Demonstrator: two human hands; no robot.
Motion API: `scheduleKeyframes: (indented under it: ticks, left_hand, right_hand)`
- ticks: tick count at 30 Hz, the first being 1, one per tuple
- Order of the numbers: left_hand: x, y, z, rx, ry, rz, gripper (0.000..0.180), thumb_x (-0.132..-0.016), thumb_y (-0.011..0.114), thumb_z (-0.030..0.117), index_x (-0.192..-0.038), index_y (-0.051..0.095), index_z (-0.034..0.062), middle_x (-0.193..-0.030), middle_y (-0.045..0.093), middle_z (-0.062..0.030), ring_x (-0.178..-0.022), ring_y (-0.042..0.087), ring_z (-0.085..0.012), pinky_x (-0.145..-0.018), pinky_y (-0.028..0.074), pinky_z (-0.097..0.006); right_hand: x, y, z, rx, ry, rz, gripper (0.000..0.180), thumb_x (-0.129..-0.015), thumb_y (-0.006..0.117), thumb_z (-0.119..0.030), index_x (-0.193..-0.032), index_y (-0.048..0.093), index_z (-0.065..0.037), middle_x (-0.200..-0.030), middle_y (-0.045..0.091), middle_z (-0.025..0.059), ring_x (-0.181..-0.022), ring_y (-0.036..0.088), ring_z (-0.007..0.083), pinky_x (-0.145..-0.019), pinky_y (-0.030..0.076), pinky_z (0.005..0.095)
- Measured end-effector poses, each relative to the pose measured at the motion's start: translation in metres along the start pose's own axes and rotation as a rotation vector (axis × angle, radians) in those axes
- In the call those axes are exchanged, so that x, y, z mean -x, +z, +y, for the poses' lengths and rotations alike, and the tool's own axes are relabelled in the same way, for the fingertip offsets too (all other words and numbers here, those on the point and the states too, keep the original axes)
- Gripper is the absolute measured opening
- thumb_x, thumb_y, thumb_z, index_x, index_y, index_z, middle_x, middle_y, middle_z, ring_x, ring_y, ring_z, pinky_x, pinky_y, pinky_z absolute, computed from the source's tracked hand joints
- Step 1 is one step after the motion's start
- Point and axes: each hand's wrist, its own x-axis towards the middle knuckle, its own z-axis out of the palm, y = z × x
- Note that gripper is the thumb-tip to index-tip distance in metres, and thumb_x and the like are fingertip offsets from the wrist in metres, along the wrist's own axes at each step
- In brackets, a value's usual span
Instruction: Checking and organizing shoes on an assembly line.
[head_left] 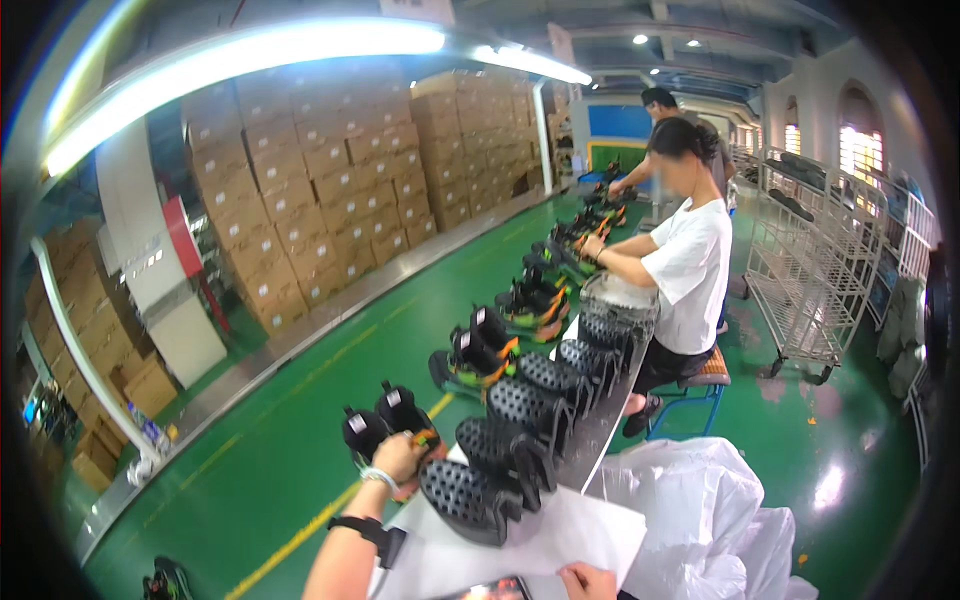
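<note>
My left hand (398, 462), with a white bracelet and a black wrist strap, is closed around the orange-and-green side of a black shoe (396, 410). A second black shoe (364, 430) stands against it on the left. Just right of this hand, black dimpled pieces (466, 495) stand tilted in a row on the bench. Low in the view my right hand (588, 580) lies at the white sheet (590, 530). Its fingers are curled, and what they may hold is hidden. Between my arms, a phone-like screen (492, 590) is cut off by the lower edge.
More black-and-orange shoes (470, 350) line the green belt (290, 430) ahead. A person in a white shirt (690, 260) works farther along; another stands beyond. White plastic bags (690, 510) bulge right of the bench. A wire rack cart (800, 270) and stacked cartons (300, 200) stand farther off.
</note>
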Motion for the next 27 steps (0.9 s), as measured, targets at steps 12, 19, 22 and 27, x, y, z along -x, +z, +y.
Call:
scheduleKeyframes:
  ticks: [12,19,22,27]
  left_hand:
    - [0.171,-0.071,-0.094,0.06,-0.149,0.021,0.034,-0.079,0.061,0.026,-0.097,0.059,-0.0029,-0.086,0.062,-0.0229,-0.084,0.06,-0.0359,-0.075,0.047,-0.039]
    - [0.19,-0.072,-0.129,-0.145,-0.507,0.178,0.021,-0.075,0.057,0.016,-0.08,0.066,-0.0028,-0.081,0.064,-0.0213,-0.079,0.063,-0.0363,-0.076,0.051,-0.041]
    - [0.154,-0.028,-0.147,-0.277,-0.396,-0.305,0.026,-0.075,0.052,0.011,-0.092,0.065,-0.0054,-0.095,0.063,-0.0235,-0.09,0.062,-0.0359,-0.078,0.051,-0.04]
    - [0.113,0.072,-0.233,-0.046,-0.455,-0.038,0.032,-0.078,0.052,0.011,-0.104,0.063,-0.0023,-0.113,0.057,-0.0237,-0.104,0.057,-0.0342,-0.088,0.046,-0.038]
  right_hand:
    - [-0.01,-0.003,-0.024,-0.316,0.07,0.033,0.016,-0.087,0.053,-0.01,-0.081,0.062,0.001,-0.052,0.05,-0.0004,-0.045,0.044,0.0051,-0.044,0.034,0.0216]
    - [-0.071,-0.063,-0.118,-0.261,-0.179,-0.056,0.016,-0.089,0.049,-0.01,-0.085,0.061,0.001,-0.062,0.053,0.0002,-0.052,0.049,0.0062,-0.05,0.038,0.0195]
    - [-0.142,-0.072,-0.142,-0.13,-0.313,0.036,0.016,-0.09,0.052,-0.014,-0.094,0.059,0.0,-0.069,0.054,0.001,-0.058,0.048,0.005,-0.052,0.038,0.0194]
    - [-0.262,-0.04,-0.071,0.417,-0.363,0.124,0.04,-0.081,0.062,-0.026,-0.112,0.052,-0.003,-0.098,0.061,0.0178,-0.087,0.06,0.0291,-0.077,0.046,0.0358]
